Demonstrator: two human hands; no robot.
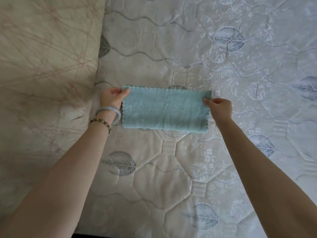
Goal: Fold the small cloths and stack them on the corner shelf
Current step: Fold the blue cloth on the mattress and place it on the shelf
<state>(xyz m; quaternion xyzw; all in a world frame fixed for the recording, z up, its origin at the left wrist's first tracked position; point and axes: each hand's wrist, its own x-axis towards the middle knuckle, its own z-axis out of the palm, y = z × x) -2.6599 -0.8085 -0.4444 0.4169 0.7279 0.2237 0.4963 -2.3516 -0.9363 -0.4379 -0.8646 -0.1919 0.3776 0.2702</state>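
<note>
**Cloth pinched at both far corners, long axis running crosswise**

Cloth (164, 109), a teal plush rectangle with scalloped edges, lies flat on the quilted mattress (171, 169). It looks already doubled over once, with a soft rounded fold along its near edge. A faint crease crosses its middle from far edge to near edge.

The left hand (112, 98) pinches the cloth's far left corner between thumb and fingers. The right hand (219, 107) pinches the far right corner the same way, fingers curled over the edge. Each hand sits at one short end of the cloth, so neither is clearly nearer to it than the other. A pale bangle (107, 111) and a beaded bracelet (101, 121) sit on the left wrist, just beside the cloth's left edge.

The relation that matters is this: the cloth's long axis runs left to right between the two hands, and the middle crease lies across that axis. The next fold, as I judge it, would bring one short end over onto the other along that crease. Either hand could carry its end across.

Left of the cloth a beige padded cushion (42, 57) rises above the mattress. No shelf and no other cloths are in view, so stacking is not yet begun.
</note>
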